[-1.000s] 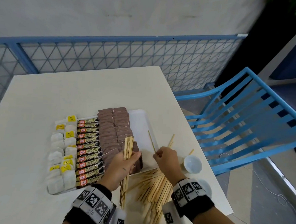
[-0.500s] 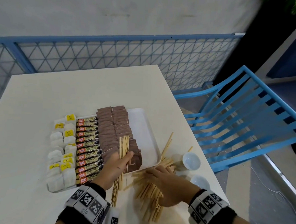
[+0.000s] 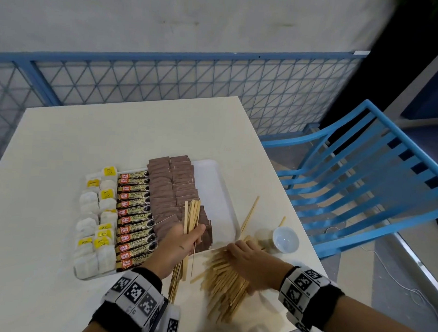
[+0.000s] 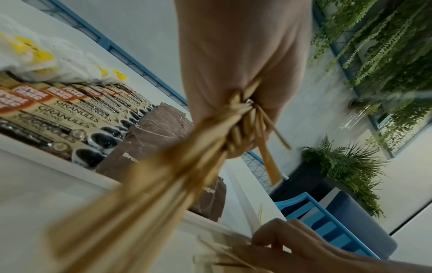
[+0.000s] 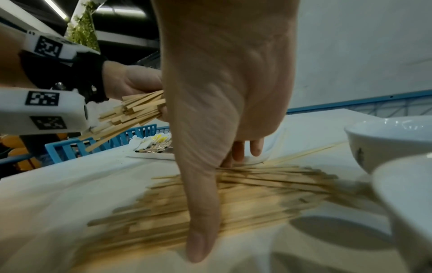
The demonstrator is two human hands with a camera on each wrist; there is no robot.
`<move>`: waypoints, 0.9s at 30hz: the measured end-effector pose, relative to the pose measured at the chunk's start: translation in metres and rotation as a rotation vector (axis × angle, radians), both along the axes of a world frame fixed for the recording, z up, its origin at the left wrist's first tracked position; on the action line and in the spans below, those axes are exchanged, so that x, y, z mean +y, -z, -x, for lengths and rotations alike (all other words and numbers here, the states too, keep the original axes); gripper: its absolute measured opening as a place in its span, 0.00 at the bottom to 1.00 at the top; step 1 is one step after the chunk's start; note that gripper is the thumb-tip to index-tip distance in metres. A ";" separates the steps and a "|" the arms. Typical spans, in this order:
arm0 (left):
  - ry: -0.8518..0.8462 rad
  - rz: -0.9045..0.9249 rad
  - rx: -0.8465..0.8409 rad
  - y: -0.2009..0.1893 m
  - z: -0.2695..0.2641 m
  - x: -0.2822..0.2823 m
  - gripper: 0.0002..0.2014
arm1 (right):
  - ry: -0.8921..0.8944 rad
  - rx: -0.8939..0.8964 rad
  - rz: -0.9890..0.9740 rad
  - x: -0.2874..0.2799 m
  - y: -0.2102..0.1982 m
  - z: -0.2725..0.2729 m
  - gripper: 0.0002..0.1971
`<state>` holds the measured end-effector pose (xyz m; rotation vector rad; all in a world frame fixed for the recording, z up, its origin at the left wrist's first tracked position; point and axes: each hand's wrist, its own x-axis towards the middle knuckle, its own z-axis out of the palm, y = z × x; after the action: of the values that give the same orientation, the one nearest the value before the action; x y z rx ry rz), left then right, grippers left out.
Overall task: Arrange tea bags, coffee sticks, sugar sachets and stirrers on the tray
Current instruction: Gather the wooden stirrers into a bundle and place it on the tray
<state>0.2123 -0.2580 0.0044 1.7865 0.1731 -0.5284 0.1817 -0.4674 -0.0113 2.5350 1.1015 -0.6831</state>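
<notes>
The near ends of the loose heap of pale wooden stirrers [image 3: 225, 288] on the cream table [image 3: 113, 135] are blurred in the right wrist view, and the right hand [image 3: 252, 262] covers the heap's middle, so the sticks there cannot be counted. The left wrist view smears the held bundle of wooden stirrers [image 3: 191, 221] into a golden streak, and its lower ends are cut off behind the left wristband in the head view.

The left hand [image 3: 179, 242] is raised above the near edge of the white rectangular tray [image 3: 218, 191], fingers and thumb curled round the bundle, which stands nearly upright and leans a little away from the person. The right hand lies palm-down on the loose heap just right of the tray's near corner, fingers straight and spread, thumb stretched back toward the wrist (it presses the sticks, gripping none).

On the tray, from left to right: two columns of white tea bags with yellow tags [image 3: 96, 217], one column of about eleven cream-and-black coffee sticks marked GRANULES [image 3: 134, 218], and two columns of brown sugar sachets [image 3: 171, 186]; the tray's right strip is bare. Two small white ceramic bowls [image 3: 285, 239] sit at the table's right edge beside the heap, the nearer one only clear in the right wrist view. One stirrer [image 3: 250, 214] leans across the tray's right rim.
</notes>
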 end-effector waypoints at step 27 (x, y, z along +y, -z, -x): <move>-0.093 0.062 0.049 -0.003 -0.003 0.014 0.19 | 0.168 0.119 -0.239 0.007 -0.010 0.001 0.18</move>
<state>0.2153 -0.2442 0.0077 1.6979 0.2699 -0.5060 0.1804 -0.4607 -0.0015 2.8484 1.0732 -0.7979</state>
